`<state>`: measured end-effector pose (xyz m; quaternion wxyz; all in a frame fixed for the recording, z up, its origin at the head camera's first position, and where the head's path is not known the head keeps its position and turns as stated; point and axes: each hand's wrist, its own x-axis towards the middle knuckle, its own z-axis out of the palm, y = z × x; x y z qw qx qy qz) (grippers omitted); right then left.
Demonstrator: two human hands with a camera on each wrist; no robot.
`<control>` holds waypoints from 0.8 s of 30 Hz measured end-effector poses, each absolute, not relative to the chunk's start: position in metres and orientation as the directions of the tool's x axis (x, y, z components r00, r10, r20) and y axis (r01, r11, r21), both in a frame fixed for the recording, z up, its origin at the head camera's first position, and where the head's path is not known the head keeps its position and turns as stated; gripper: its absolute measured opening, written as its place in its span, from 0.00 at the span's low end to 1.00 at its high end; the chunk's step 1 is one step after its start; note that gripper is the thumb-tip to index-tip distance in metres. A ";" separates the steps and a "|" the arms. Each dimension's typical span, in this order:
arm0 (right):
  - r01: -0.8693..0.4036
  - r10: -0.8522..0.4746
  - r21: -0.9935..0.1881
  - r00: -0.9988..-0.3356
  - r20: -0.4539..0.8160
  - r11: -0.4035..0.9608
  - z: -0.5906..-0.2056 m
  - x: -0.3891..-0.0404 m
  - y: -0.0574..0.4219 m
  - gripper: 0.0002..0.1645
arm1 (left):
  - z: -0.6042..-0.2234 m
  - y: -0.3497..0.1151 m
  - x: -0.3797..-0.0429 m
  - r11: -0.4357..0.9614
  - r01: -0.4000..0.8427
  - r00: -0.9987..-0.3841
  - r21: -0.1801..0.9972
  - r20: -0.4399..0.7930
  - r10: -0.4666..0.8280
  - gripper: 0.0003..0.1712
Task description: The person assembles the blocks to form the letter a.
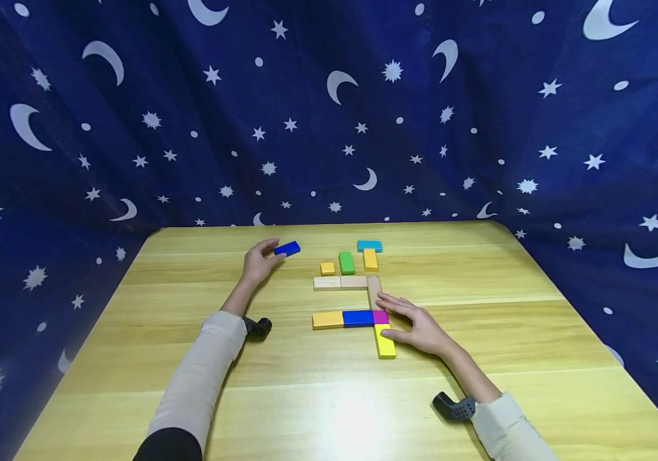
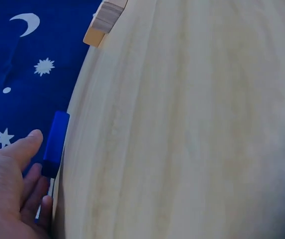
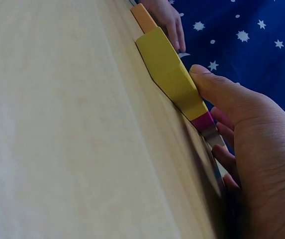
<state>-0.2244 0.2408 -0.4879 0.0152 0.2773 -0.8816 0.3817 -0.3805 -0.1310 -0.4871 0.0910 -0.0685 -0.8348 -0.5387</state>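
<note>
A blue block [image 1: 287, 249] lies at the far left of the block group. My left hand [image 1: 258, 261] is right at its near end, thumb and fingers spread to either side; in the left wrist view a gap shows between the thumb and the blue block [image 2: 56, 144]. My right hand [image 1: 421, 326] rests along the right side of a block outline, fingers extended by an upright plain wooden block [image 1: 373, 289] and thumb at the yellow block [image 1: 385, 346]. Between those two sits a magenta block [image 1: 381, 317]. A second blue block [image 1: 358, 318] and an orange block [image 1: 327, 320] run leftward from it.
Two plain wooden blocks [image 1: 327, 283] form the outline's top row. Behind them lie a small orange block [image 1: 327, 269], a green block [image 1: 346, 263], and an orange block [image 1: 370, 260] against a light blue one [image 1: 369, 245]. A starry curtain [image 1: 306, 147] hangs behind the table [image 1: 283, 410].
</note>
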 end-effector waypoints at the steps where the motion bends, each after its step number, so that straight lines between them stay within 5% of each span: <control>1: -0.498 -0.476 -0.665 -0.847 0.236 0.556 -0.488 -0.224 0.241 0.38 | -0.487 -0.131 -0.381 0.428 0.208 -0.975 0.879 0.222 0.019 0.26; 13: -0.499 -0.476 -0.664 -0.847 0.236 0.557 -0.485 -0.223 0.239 0.38 | -0.488 -0.126 -0.382 0.588 0.212 -0.969 0.781 0.245 0.024 0.22; 24: -0.498 -0.479 -0.667 -0.846 0.234 0.554 -0.484 -0.222 0.239 0.38 | -0.492 -0.135 -0.365 0.522 0.231 -0.968 0.821 0.245 0.043 0.21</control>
